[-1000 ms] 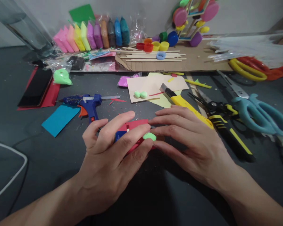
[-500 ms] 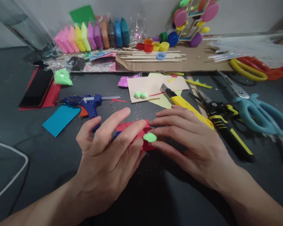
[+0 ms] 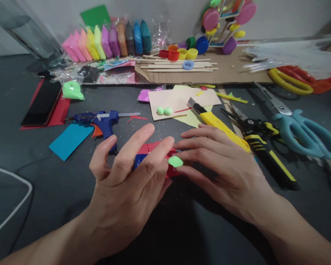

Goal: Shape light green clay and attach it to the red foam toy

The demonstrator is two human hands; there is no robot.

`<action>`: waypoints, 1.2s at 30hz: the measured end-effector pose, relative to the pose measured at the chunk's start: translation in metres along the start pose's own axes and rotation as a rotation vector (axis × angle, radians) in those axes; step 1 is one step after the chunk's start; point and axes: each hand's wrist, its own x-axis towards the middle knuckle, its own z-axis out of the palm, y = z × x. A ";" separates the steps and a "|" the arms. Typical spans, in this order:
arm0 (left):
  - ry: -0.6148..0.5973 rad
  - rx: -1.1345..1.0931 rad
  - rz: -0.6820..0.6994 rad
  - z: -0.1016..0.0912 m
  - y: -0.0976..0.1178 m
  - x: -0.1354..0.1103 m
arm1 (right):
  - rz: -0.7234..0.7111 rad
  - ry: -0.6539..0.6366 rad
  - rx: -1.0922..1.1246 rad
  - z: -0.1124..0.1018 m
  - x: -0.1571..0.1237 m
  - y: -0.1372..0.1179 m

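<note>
As two bare hands flank it near the middle of a dark table (image 3: 57, 184), a small light-green piece (image 3: 175, 161) shows at the edge of a red object (image 3: 172, 172) with a blue part (image 3: 139, 160), much of it hidden by fingers. The left hand (image 3: 127, 191) reaches across the red object, several fingers spread and lifted; whether its hidden fingertips grip anything cannot be told. The right hand (image 3: 228, 173) brings its thumb and forefinger to the green piece's right side, though the view does not settle whether they pinch it or merely steady the work. Just beyond, two light-green balls (image 3: 164, 110) sit on a pale card (image 3: 182, 101), with the blade of a yellow utility knife (image 3: 219, 127) at the card's right side. To the left are a blue glue gun (image 3: 107, 123), a blue sheet (image 3: 71, 141) and a dark phone (image 3: 42, 103) lying over a red sheet (image 3: 61, 112); to the right, black-and-yellow pliers (image 3: 276, 162) and blue-handled scissors (image 3: 300, 136). Farther back, wooden sticks (image 3: 179, 66) lie on cardboard (image 3: 245, 75), and a row of colorful packets (image 3: 106, 40) stands against the wall.
</note>
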 end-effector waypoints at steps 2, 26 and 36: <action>0.006 0.001 0.004 -0.001 0.000 0.000 | 0.002 0.001 0.002 0.000 0.000 0.000; -0.038 -0.025 0.023 -0.001 0.000 -0.002 | -0.003 0.012 -0.006 0.002 0.000 -0.001; -0.034 -0.035 0.016 -0.001 0.000 -0.001 | -0.004 0.008 -0.021 0.003 0.001 -0.002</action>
